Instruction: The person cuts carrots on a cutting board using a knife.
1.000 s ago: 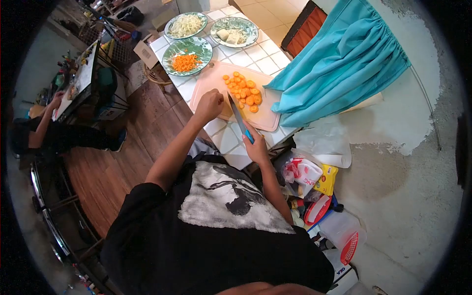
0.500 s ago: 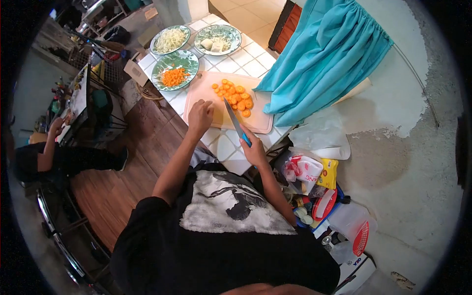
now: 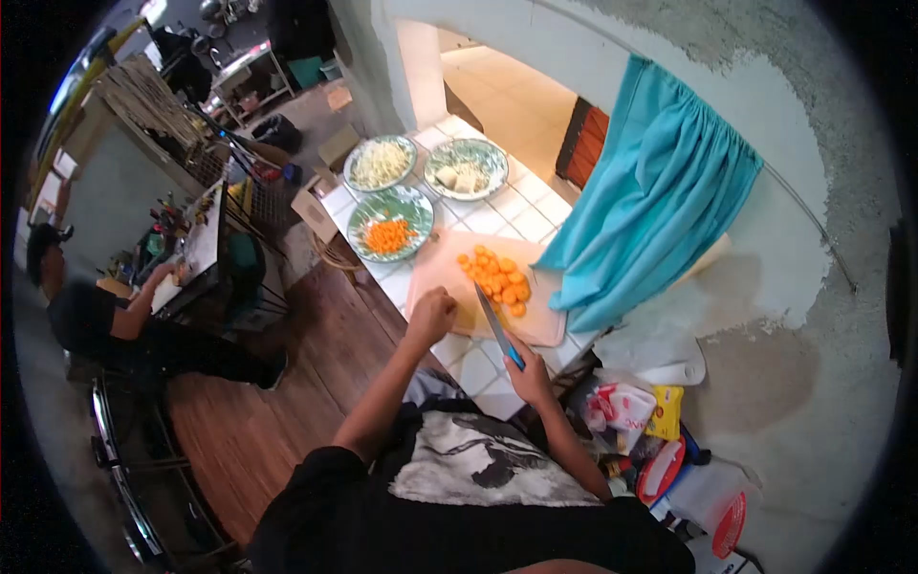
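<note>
My right hand is closed around the blue handle of a kitchen knife. The blade points up and left, its tip close to the pile of sliced carrot rounds. Those slices lie on a pale pink cutting board. My left hand rests over the board's left edge with its fingers curled in; whether anything is inside them is hidden. Beyond the board stands a green patterned plate of chopped carrot.
Farther back are a plate of pale shreds and a plate with pale chunks. A turquoise curtain hangs over the white tiled counter's right side. Bags and plastic containers crowd the lower right. Another person sits at the left.
The view has tilted up, so the counter and everything on it appear lower and farther right. My hands keep nearly the same pose, with the knife still in the right one.
</note>
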{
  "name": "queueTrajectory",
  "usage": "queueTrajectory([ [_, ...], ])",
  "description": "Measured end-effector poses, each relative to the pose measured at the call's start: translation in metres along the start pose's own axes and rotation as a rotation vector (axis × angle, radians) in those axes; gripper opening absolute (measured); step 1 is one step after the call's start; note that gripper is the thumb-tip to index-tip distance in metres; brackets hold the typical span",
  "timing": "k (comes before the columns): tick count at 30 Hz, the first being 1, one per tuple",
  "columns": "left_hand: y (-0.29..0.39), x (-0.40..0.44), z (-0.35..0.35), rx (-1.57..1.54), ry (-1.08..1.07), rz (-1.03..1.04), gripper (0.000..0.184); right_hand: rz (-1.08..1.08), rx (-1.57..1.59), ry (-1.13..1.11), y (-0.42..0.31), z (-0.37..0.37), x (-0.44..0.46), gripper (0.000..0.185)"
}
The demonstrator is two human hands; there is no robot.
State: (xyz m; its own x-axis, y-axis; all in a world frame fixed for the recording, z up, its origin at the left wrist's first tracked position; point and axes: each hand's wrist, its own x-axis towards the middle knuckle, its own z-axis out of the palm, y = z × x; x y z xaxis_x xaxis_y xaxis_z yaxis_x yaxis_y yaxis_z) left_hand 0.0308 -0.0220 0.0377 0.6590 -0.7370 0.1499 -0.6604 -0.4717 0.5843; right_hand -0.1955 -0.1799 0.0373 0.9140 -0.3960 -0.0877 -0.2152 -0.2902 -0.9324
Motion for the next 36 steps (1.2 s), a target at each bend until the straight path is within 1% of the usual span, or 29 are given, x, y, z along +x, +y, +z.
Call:
queueTrajectory([
  [3,-0.001,0.002,0.000,-0.011,0.030,0.035,0.007,-0.049,0.032,0.016,0.003,0.001,0.002,0.054],
  [6,-0.003,0.004,0.000,-0.009,0.011,0.049,0.005,-0.069,0.057,0.017,0.002,0.001,0.003,0.054],
  [8,-0.002,0.008,-0.002,0.032,-0.029,0.031,0.006,0.010,0.043,-0.014,-0.001,-0.001,0.002,0.053],
  [12,0.007,0.017,-0.005,0.111,-0.126,-0.027,0.011,0.019,0.076,0.018,-0.001,0.001,-0.003,0.053],
  [15,0.002,0.018,0.001,0.098,-0.101,-0.022,0.012,-0.017,0.025,0.070,0.005,0.004,-0.003,0.052],
  [17,0.003,0.021,0.003,0.147,-0.131,-0.031,0.011,0.041,0.023,0.076,0.000,0.005,-0.004,0.052],
  [18,0.008,0.022,0.001,0.150,-0.145,-0.029,0.012,0.018,0.019,0.095,0.002,0.006,-0.003,0.052],
  [19,0.012,0.022,0.000,0.212,-0.179,-0.025,0.020,0.013,0.017,0.104,0.005,0.007,-0.001,0.052],
  [20,0.016,0.023,-0.001,0.210,-0.178,-0.019,0.020,-0.054,-0.003,0.129,0.008,0.008,-0.001,0.053],
  [21,0.019,0.022,0.001,0.233,-0.195,-0.021,0.024,-0.118,-0.025,0.149,0.009,0.008,-0.003,0.053],
  [22,0.021,0.021,0.002,0.257,-0.212,-0.025,0.027,-0.114,-0.028,0.149,0.010,0.007,-0.003,0.053],
  [23,0.021,0.020,0.006,0.255,-0.212,-0.026,0.027,-0.107,-0.018,0.129,0.011,0.007,-0.002,0.053],
  [25,0.019,0.015,0.014,0.222,-0.161,0.047,0.029,-0.097,-0.007,0.104,0.013,0.008,-0.001,0.053],
  [26,0.016,0.014,0.016,0.220,-0.162,0.043,0.029,-0.099,-0.009,0.110,0.014,0.009,-0.001,0.053],
  [28,0.012,0.011,0.020,0.180,-0.133,0.097,0.028,-0.095,-0.014,0.109,0.014,0.009,0.000,0.053],
  [30,0.003,0.011,0.022,0.135,-0.130,0.099,0.024,-0.037,0.008,0.084,0.015,0.008,-0.001,0.052],
  [32,-0.012,0.010,0.024,-0.060,-0.080,0.069,0.031,-0.058,-0.002,0.089,0.011,0.007,-0.001,0.052],
  [33,-0.021,0.008,0.030,-0.254,0.033,0.000,0.034,-0.063,0.000,0.094,0.012,0.008,-0.001,0.053],
  [34,-0.035,0.014,0.032,-0.182,0.047,-0.003,0.031,-0.077,0.017,0.096,0.011,0.008,0.000,0.053],
  [36,-0.042,0.028,0.014,-0.281,0.049,-0.172,0.029,-0.076,0.032,0.093,0.007,0.007,-0.002,0.053],
])
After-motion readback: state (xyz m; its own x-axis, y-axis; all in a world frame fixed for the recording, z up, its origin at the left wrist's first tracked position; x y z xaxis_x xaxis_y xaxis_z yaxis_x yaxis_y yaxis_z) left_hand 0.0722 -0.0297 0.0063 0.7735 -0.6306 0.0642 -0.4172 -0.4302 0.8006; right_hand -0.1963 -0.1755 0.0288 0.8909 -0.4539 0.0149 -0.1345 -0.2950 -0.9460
